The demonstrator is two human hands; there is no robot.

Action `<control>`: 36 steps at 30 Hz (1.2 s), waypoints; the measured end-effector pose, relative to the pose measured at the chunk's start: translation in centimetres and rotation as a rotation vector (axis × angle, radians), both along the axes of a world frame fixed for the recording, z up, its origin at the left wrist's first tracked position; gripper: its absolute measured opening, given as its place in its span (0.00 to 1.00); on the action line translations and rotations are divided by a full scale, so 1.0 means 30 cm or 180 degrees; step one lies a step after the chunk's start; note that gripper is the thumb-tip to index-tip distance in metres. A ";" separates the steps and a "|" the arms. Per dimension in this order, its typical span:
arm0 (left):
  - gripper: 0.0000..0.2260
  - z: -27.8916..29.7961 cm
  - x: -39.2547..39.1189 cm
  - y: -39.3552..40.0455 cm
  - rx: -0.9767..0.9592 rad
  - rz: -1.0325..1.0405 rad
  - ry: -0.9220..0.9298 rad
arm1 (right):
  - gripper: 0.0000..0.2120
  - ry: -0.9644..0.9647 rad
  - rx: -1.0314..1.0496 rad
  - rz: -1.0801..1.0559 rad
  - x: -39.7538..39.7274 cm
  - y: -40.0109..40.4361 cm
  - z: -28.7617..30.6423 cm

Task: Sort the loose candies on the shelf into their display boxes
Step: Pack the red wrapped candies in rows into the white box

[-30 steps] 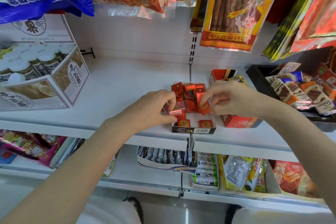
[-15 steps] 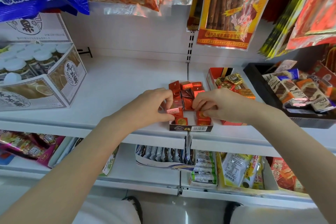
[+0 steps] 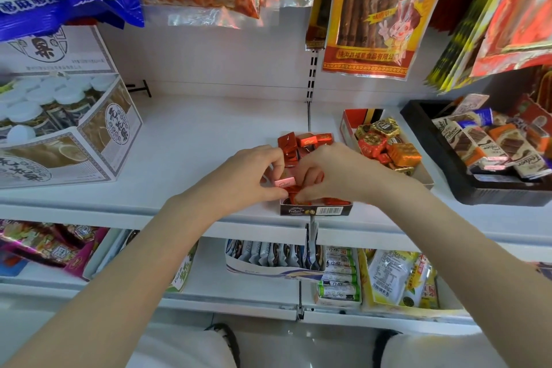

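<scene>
The left hand (image 3: pixel 251 176), fingers curled, pinches a pink candy (image 3: pixel 285 182) over the box (image 3: pixel 316 210); the right hand (image 3: pixel 337 173), just beside it, should seat its red candy (image 3: pixel 294 193), apparently pinched, flat in line.
</scene>
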State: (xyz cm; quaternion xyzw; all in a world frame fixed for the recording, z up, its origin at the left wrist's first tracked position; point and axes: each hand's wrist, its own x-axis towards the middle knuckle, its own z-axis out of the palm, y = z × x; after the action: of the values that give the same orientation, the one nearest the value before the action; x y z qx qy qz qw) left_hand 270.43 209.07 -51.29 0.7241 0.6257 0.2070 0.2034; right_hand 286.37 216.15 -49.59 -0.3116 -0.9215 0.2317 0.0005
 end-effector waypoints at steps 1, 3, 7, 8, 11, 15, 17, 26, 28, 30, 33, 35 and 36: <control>0.15 0.001 0.000 -0.001 -0.0006 0.0006 -0.0008 | 0.09 -0.0078 0.0083 -0.0012 -0.011 -0.005 -0.005; 0.15 0.003 0.000 -0.002 -0.0018 0.0019 -0.0005 | 0.09 -0.0162 0.0188 0.0003 -0.023 -0.011 -0.006; 0.15 0.002 0.000 -0.002 -0.0029 0.0012 0.0006 | 0.10 -0.0126 -0.0081 -0.0017 -0.021 -0.010 0.005; 0.15 0.002 0.000 -0.001 -0.0028 0.0012 0.0003 | 0.10 -0.0105 -0.0128 -0.0046 -0.012 -0.002 0.012; 0.15 0.000 -0.002 0.001 -0.0030 -0.0008 -0.0003 | 0.07 0.0263 -0.0392 -0.0276 0.035 0.029 0.051; 0.14 -0.002 -0.003 0.000 -0.0031 0.0002 -0.0069 | 0.06 0.0793 -0.1201 -0.0537 0.099 0.043 0.087; 0.14 -0.002 0.004 0.002 -0.0012 0.0002 -0.0086 | 0.06 0.0899 -0.1511 -0.0596 0.118 0.042 0.083; 0.11 -0.011 0.055 0.018 -0.0142 -0.0289 -0.0192 | 0.08 0.0856 -0.1114 -0.1010 0.137 0.067 0.044; 0.12 -0.013 0.049 0.023 -0.0203 -0.0278 -0.0238 | 0.08 0.0768 -0.0847 -0.1024 0.129 0.069 0.035; 0.11 -0.017 0.048 0.026 -0.0242 -0.0251 -0.0303 | 0.07 0.0622 -0.0507 -0.0906 0.123 0.071 0.030; 0.09 -0.022 0.048 0.027 -0.0248 -0.0251 -0.0411 | 0.08 0.0299 -0.0115 -0.0636 0.116 0.067 0.026; 0.08 -0.022 0.045 0.026 -0.0268 -0.0263 -0.0435 | 0.08 0.0125 0.0004 -0.0501 0.114 0.066 0.021; 0.08 -0.021 0.043 0.026 -0.0292 -0.0261 -0.0432 | 0.07 0.0048 0.0061 -0.0474 0.113 0.066 0.018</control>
State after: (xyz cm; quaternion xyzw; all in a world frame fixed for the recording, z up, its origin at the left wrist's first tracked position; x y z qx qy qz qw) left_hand 271.72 209.85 -51.93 0.7234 0.5891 0.2181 0.2866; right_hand 289.77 218.12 -49.05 -0.3775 -0.8980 0.2245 0.0276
